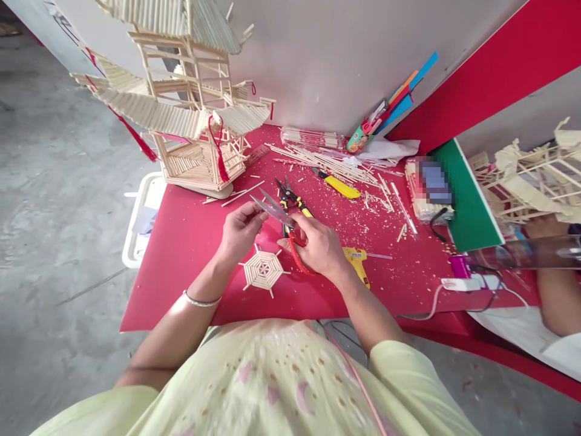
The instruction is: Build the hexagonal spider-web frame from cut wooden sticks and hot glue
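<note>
In my right hand [318,242] is a pair of scissors [276,210] with red handles, its blades parted and pointing up and left. My left hand [242,229] is pinched closed close to the blades; whatever sits between its fingertips is too small to make out. Below both hands lies a web-shaped hexagonal piece [263,270] built of thin wooden sticks, flat on the red table [181,260]. Just behind the scissors are pliers [290,195] with yellow and black handles, partly hidden by my right hand.
A stick-built pagoda [186,115] with red tassels stands at the back left. A yellow utility knife [341,186], loose sticks [327,165] and shavings lie behind. At right are a yellow glue gun [357,264], a power strip [472,283] and another person's arm [556,297].
</note>
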Demonstrator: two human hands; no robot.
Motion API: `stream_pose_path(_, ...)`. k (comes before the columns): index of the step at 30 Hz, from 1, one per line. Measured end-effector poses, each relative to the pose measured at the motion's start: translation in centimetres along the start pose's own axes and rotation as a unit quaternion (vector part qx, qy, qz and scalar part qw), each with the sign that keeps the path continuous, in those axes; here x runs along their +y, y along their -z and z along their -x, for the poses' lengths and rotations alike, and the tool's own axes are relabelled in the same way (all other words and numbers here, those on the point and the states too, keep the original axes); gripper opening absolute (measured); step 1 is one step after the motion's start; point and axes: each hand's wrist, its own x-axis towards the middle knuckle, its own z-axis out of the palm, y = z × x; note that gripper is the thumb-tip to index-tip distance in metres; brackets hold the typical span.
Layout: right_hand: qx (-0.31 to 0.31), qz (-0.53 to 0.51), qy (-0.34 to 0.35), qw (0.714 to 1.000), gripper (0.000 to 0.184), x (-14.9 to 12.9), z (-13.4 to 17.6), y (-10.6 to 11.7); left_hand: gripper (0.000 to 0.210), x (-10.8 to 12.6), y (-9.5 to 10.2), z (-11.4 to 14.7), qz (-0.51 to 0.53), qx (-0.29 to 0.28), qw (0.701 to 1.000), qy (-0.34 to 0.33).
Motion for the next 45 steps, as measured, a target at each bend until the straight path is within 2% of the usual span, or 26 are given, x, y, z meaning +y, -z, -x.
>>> stream_pose_path(10,-0.004,-0.022,-0.006,1.0,0.057,0.1,0.1,-0.1,0.015,-0.3,0.1,-0.1,-0.032,-0.006,0.999,-0.02)
stream_pose_path(16,-0.022,-0.065,-0.069,0.995,0.055,1.0,-0.2,0.2,0.018,-0.2,-0.1,-0.1,-0.054,0.013,0.998,-0.008)
stream_pose_path(19,0.016,0.029,-0.143,0.989,0.058,3.1,-1.8,1.1,0.021,0.2,-0.3,0.0,-0.027,0.02,0.999,0.019)
stream_pose_path(21,0.039,0.134,-0.205,0.969,0.059,5.2,-3.3,1.6,0.026,0.5,-0.4,0.1,-0.007,0.015,0.999,0.042)
stream_pose_path(24,-0.007,0.208,-0.273,0.939,0.056,8.2,-5.2,1.9,0.032,1.0,0.1,0.5,-0.011,-0.005,0.997,0.07)
stream_pose_path(27,-0.023,0.202,-0.261,0.944,0.059,9.8,-5.2,1.9,0.033,1.5,1.5,1.2,-0.057,-0.007,0.994,0.095)
stream_pose_path(29,0.024,0.19,-0.222,0.956,0.06,10.0,-3.5,2.3,0.031,1.8,2.8,1.6,-0.117,-0.012,0.986,0.115)
stream_pose_path(32,0.116,0.153,-0.184,0.964,0.057,9.3,1.4,3.5,0.026,2.0,4.9,2.3,-0.208,-0.056,0.97,0.114)
stream_pose_path(34,0.14,0.111,-0.212,0.961,0.053,8.9,5.5,4.1,0.025,1.9,5.9,2.7,-0.251,-0.086,0.957,0.119)
stream_pose_path(36,0.151,0.1,-0.274,0.945,0.049,8.7,9.7,4.1,0.025,1.6,6.5,3.0,-0.284,-0.108,0.945,0.125)
stream_pose_path(40,0.112,0.112,-0.362,0.919,0.054,9.2,15.4,2.4,0.024,1.1,6.6,3.3,-0.338,-0.132,0.923,0.126)
stream_pose_path(43,0.062,0.109,-0.388,0.913,0.061,9.8,16.6,1.3,0.024,1.1,6.3,3.5,-0.352,-0.144,0.916,0.129)
stream_pose_path(45,0.033,0.091,-0.392,0.915,0.056,10.1,16.5,1.2,0.025,1.1,6.2,3.6,-0.341,-0.134,0.921,0.131)
